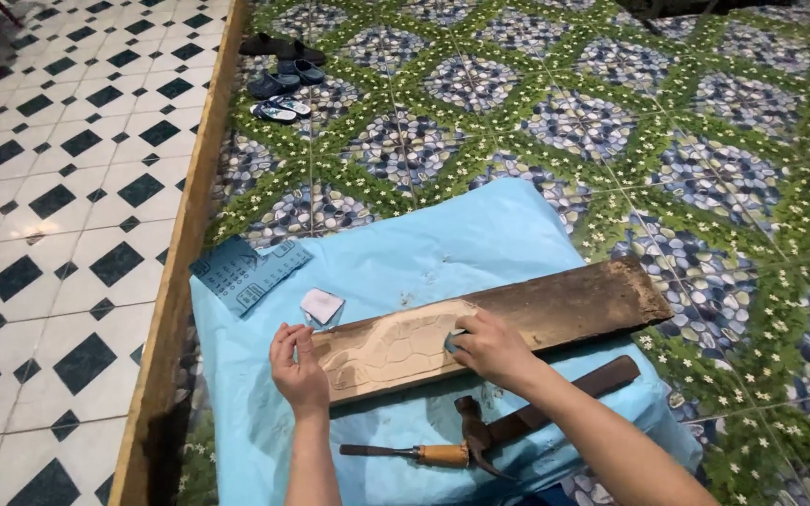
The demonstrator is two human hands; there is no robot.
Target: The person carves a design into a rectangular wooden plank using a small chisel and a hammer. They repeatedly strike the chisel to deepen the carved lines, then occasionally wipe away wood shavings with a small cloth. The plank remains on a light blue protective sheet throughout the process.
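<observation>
On a blue sheet (442, 253) over patterned floor tiles (686, 141), sanding a carved plank (517, 314): right hand (491, 347) clamped on a small pad, left hand (298, 370) steadying the plank's end, apart; next likely calling for even strokes along the carving.

Single head-worn view, looking steeply down and forward from above the person's own forearms. The near field, at arm's reach, holds the left hand (298, 367) and right hand (489, 347) on a carved wooden plank (555, 309) lying across a blue sheet (424, 244). The far field rises toward the top edge over a patterned tiled floor (667, 131); sandals (283, 80) lie at upper left, well apart. No second view overlaps.
</observation>
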